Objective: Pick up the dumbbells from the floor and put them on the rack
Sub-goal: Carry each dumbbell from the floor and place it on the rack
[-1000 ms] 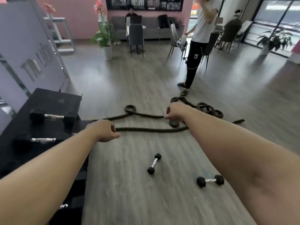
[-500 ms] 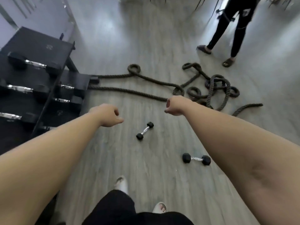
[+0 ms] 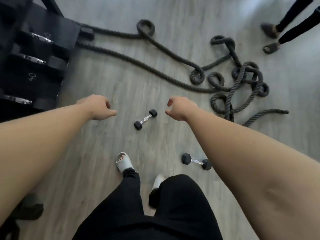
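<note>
Two small black dumbbells with chrome handles lie on the grey wood floor. One dumbbell (image 3: pixel 145 119) lies tilted between my two hands. The second dumbbell (image 3: pixel 196 161) lies nearer to me, beside my right forearm. My left hand (image 3: pixel 97 107) hovers left of the first dumbbell, fingers loosely curled, holding nothing. My right hand (image 3: pixel 180 108) hovers to its right, fingers loosely curled and apart, also holding nothing. The black dumbbell rack (image 3: pixel 39 71) stands at the far left with several larger dumbbells on it.
A thick dark battle rope (image 3: pixel 230 84) runs from the rack's foot and piles in coils at the right. Another person's legs and sandalled feet (image 3: pixel 273 37) stand at the top right. My own feet in pale slides (image 3: pixel 123 161) are below the first dumbbell.
My view has tilted down and I have stepped closer to the dumbbells. Both hands now sit either side of the first dumbbell, and the right hand's fingers have loosened.
</note>
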Motion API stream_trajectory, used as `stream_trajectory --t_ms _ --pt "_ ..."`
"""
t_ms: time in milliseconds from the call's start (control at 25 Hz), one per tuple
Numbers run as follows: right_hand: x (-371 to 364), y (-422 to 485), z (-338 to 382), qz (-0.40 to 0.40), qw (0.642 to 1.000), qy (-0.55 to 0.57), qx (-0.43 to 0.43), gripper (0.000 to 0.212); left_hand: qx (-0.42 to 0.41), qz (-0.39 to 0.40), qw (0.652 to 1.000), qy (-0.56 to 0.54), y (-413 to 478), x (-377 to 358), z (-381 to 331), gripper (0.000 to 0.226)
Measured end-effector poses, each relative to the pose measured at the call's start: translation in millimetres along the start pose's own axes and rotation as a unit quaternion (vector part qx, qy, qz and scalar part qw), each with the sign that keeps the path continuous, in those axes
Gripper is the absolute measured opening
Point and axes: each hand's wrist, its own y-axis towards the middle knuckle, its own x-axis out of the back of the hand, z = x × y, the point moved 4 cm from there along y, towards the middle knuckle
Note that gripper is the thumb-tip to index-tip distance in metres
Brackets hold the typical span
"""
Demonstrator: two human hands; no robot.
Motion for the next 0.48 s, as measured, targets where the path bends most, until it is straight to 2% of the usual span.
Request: stream_trajectory --t_ms 160,280,400,480 --pt "-10.2 81.3 -7.2 0.043 0.999 -0.014 0.017 0.046 0.036 0.004 0.997 -0.067 49.5 -20.3 -10.7 0.048" --pt "-28.8 170.5 -2.1 0.071 0.996 -0.001 0.05 0.042 0.097 0.006 0.988 -0.124 101.4 -61.4 -8.8 0.049" --pt "-65.6 261.6 -7.0 0.088 0.994 -0.016 0.068 0.042 0.15 0.005 0.968 -0.203 158.0 -127.2 -12.0 0.047" --pt "-94.4 312.9 -17.6 0.1 0.992 -0.038 0.067 0.044 0.187 0.002 0.942 -0.277 193.1 -173.3 -19.7 0.044"
